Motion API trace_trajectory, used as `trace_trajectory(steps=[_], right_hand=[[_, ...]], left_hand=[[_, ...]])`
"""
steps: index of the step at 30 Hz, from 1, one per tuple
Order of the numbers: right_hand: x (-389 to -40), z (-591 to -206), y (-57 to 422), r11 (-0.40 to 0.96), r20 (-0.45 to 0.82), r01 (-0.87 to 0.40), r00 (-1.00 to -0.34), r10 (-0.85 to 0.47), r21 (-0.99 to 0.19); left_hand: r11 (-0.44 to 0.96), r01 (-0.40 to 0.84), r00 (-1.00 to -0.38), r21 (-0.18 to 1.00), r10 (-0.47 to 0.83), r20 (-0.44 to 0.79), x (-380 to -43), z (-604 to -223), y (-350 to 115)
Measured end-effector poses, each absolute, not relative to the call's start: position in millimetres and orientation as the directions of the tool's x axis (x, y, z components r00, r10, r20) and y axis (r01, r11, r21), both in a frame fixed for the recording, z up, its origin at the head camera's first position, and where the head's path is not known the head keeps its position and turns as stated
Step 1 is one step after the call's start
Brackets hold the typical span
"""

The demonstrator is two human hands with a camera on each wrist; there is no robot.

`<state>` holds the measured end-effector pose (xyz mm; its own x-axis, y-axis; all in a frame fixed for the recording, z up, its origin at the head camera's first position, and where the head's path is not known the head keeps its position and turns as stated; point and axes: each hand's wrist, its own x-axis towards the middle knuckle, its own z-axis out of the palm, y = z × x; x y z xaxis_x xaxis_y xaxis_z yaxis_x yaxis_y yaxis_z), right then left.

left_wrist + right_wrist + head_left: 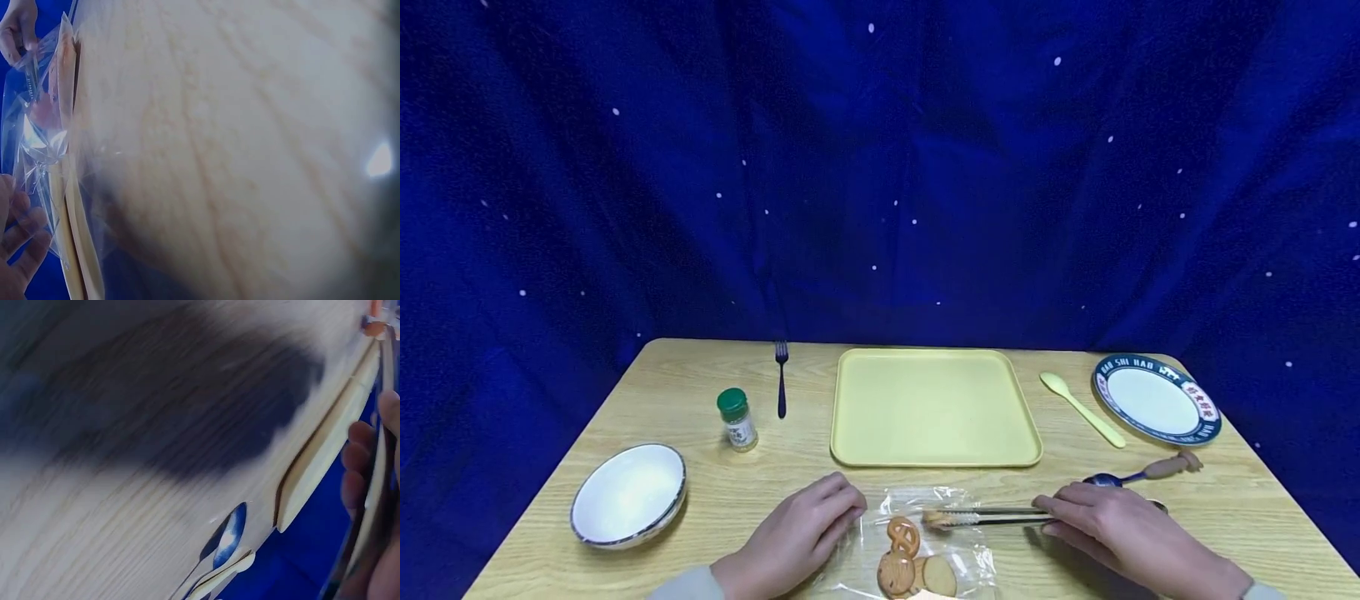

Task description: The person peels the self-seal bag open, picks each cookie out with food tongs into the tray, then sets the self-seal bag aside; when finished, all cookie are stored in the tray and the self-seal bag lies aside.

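Observation:
My right hand point(1112, 525) grips a pair of long metal tongs point(1007, 516), seen close up in the right wrist view. The scalloped tips pinch a tan cookie piece point(931, 518) over a clear plastic bag point(977, 546) near the front of the table. A pretzel-shaped cookie point(903, 534), a round cookie point(896, 572) and a paler oval cookie point(939, 576) show in the bag. My left hand point(805, 529) is at the bag's left edge; its fingers look loosely spread beside the plastic in the left wrist view.
A yellow tray point(936, 408) lies behind the bag. On the left are a white bowl point(628, 496), a green-capped shaker point(737, 419) and a fork point(782, 379). On the right are a yellow spoon point(1082, 410), a dark spoon point(1157, 469) and a blue-rimmed plate point(1153, 400).

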<state>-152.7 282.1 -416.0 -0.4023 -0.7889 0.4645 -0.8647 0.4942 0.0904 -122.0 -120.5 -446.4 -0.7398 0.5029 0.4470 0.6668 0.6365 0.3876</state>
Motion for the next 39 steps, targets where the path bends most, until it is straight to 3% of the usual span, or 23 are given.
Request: trace_trajectory(steps=[3, 6, 10, 14, 18, 23, 31, 39], right_hand=[[-149, -413, 283, 0.509, 0.384, -0.857, -0.500, -0.777, -0.085], [-149, -409, 287, 0.469, 0.293, -0.832, -0.547, -0.784, -0.296], [-152, -406, 302, 0.362, 0.175, -0.723, -0.550, -0.816, -0.588], [-156, -399, 326, 0.288, 0.061, -0.554, -0.527, -0.847, -0.781], [-166, -379, 355, 0.284, 0.075, -0.547, -0.541, -0.837, -0.787], [-196, -348, 362, 0.428, 0.073, -0.543, -0.676, -0.733, -0.722], [-258, -358, 284, 0.535, -0.057, -0.297, -0.835, -0.548, -0.791], [-290, -393, 199, 0.481, -0.224, -0.045, -0.845, -0.486, -0.876]], left_hand=[[0.649, 0.658, -0.747, 0.382, 0.498, 0.439, -122, -446, -121], [0.664, 0.646, -0.757, 0.376, 0.493, 0.429, -122, -446, -122], [0.674, 0.635, -0.767, 0.377, 0.490, 0.415, -122, -446, -123], [0.675, 0.630, -0.772, 0.384, 0.494, 0.400, -123, -446, -123], [0.676, 0.636, -0.767, 0.373, 0.499, 0.403, -124, -445, -123], [0.679, 0.634, -0.769, 0.370, 0.498, 0.402, -124, -443, -121], [0.686, 0.617, -0.785, 0.384, 0.504, 0.360, -121, -442, -121], [0.686, 0.622, -0.780, 0.377, 0.504, 0.371, -121, -442, -121]])
